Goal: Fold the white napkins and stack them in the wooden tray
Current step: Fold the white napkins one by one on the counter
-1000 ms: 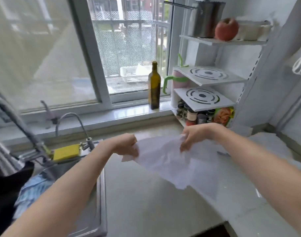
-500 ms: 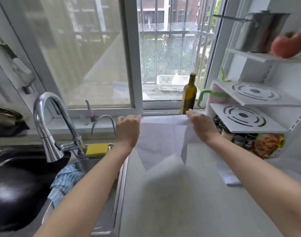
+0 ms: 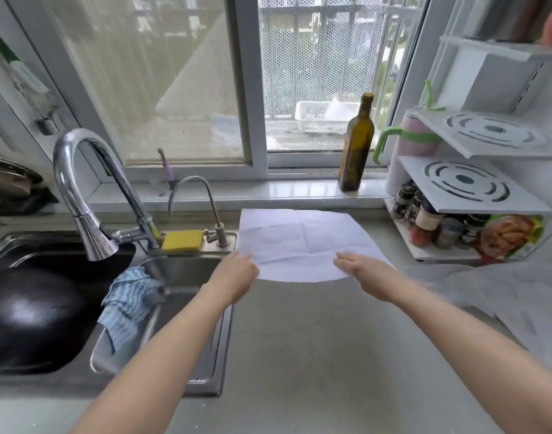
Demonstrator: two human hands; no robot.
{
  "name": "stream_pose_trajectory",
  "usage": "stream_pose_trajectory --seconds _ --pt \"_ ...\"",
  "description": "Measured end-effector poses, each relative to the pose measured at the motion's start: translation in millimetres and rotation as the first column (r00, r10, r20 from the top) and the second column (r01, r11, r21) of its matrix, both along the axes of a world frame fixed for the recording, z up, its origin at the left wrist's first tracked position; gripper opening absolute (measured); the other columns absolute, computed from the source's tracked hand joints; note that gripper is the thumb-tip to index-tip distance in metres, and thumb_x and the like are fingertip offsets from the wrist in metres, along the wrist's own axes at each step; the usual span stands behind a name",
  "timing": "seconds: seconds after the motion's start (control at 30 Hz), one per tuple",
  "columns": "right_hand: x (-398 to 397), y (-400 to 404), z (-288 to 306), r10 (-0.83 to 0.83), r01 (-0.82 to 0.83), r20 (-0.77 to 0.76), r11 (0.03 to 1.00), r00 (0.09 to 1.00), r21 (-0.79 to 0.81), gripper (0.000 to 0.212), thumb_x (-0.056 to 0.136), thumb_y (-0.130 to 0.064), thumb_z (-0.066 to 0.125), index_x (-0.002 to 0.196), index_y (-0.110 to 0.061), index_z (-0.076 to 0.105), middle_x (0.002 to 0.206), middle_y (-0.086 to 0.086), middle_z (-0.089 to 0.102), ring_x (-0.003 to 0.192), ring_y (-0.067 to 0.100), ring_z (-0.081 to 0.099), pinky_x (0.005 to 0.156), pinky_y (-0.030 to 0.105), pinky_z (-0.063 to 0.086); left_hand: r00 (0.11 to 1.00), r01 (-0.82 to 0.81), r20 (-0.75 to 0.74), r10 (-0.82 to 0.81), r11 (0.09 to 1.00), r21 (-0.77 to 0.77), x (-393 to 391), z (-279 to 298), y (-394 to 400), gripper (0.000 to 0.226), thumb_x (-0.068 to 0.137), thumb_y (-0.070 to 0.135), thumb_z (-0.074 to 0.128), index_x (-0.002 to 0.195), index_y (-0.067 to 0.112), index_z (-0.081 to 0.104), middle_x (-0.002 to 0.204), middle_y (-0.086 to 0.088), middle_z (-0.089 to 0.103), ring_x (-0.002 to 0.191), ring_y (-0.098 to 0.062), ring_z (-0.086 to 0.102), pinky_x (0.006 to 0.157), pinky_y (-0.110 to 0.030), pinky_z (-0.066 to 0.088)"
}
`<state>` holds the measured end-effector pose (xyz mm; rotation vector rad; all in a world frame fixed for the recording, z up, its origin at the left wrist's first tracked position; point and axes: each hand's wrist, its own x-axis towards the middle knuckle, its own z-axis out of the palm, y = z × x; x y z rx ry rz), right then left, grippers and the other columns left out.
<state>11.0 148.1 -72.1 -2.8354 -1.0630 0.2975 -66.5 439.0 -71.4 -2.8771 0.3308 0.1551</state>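
One white napkin (image 3: pixel 303 242) lies spread flat on the grey counter (image 3: pixel 315 355), creased, its far edge near the window sill. My left hand (image 3: pixel 235 277) reaches its near left corner with fingers stretched out. My right hand (image 3: pixel 365 274) rests with straight fingers on the near right edge. A loose pile of more white napkins (image 3: pixel 513 305) lies on the counter at the right. No wooden tray is in view.
A steel sink (image 3: pixel 180 277) sits left of the napkin with a blue striped cloth (image 3: pixel 130 302) over its divider, a black wok (image 3: pixel 27 321), a faucet (image 3: pixel 80 170) and a yellow sponge (image 3: pixel 182 240). An oil bottle (image 3: pixel 356 145) stands on the sill. A white rack (image 3: pixel 472 183) holds spice jars (image 3: pixel 425 220).
The napkin was held up in the air by both hands; now it lies flat on the counter. Both hands have dropped to its near edge and their fingers have straightened.
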Motion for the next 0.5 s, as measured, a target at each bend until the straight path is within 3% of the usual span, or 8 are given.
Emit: stream_pose_trajectory --seconds 0.1,0.2,0.3,0.37,0.5 --pt "-24 -5 -39 -0.059 0.051 -0.154 0.997 0.986 -0.056 0.063 0.092 0.011 0.028 0.150 -0.014 0.025 0.160 0.005 0.010 0.146 0.016 0.015 0.114 0.023 0.014 0.994 -0.020 -0.112 0.021 1.000 0.016 -22 -32 -11 0.040 0.085 -0.009 0.038 0.111 0.013 0.060 0.149 -0.016 0.037 0.131 -0.025 0.040 0.110 -0.034 0.024" --pt "-43 -9 -70 -0.085 0.048 -0.209 0.983 0.974 -0.179 0.059 0.092 0.011 0.029 0.147 -0.010 0.027 0.159 0.010 0.014 0.146 0.022 0.018 0.116 0.028 0.014 0.958 -0.120 -0.262 0.115 0.993 -0.001 -44 -56 -22 0.037 0.087 -0.008 0.037 0.112 0.006 0.060 0.149 -0.018 0.035 0.128 -0.033 0.043 0.100 -0.037 0.036" --pt "-59 -10 -92 -0.010 -0.088 -0.250 0.921 0.968 -0.379 0.048 0.104 -0.011 0.023 0.152 -0.015 0.019 0.161 0.005 0.007 0.147 0.027 0.013 0.118 0.036 0.012 0.865 -0.223 -0.460 0.200 0.975 0.004 -61 -70 -33 0.035 0.086 -0.010 0.038 0.112 -0.002 0.060 0.125 -0.019 0.056 0.114 -0.035 0.055 0.089 -0.038 0.045" --pt "-69 -10 -102 -0.001 -0.129 -0.308 0.907 0.951 -0.402 0.050 0.105 -0.026 0.023 0.153 -0.016 0.014 0.161 -0.001 0.005 0.147 0.022 0.010 0.119 0.035 0.010 0.803 -0.271 -0.543 0.246 0.962 0.034 -69 -75 -39 0.036 0.088 -0.011 0.038 0.118 -0.006 0.056 0.124 -0.021 0.058 0.111 -0.035 0.059 0.089 -0.039 0.047" --pt "-81 -13 -104 -0.171 -0.016 -0.427 0.916 0.888 -0.401 0.066 0.095 0.005 0.025 0.153 -0.011 -0.003 0.160 0.003 -0.013 0.148 0.021 0.002 0.120 0.032 0.007 0.767 -0.290 -0.579 0.275 0.954 0.069 -74 -72 -45 0.039 0.091 -0.011 0.038 0.129 -0.007 0.048 0.130 -0.023 0.051 0.113 -0.036 0.057 0.091 -0.041 0.046"
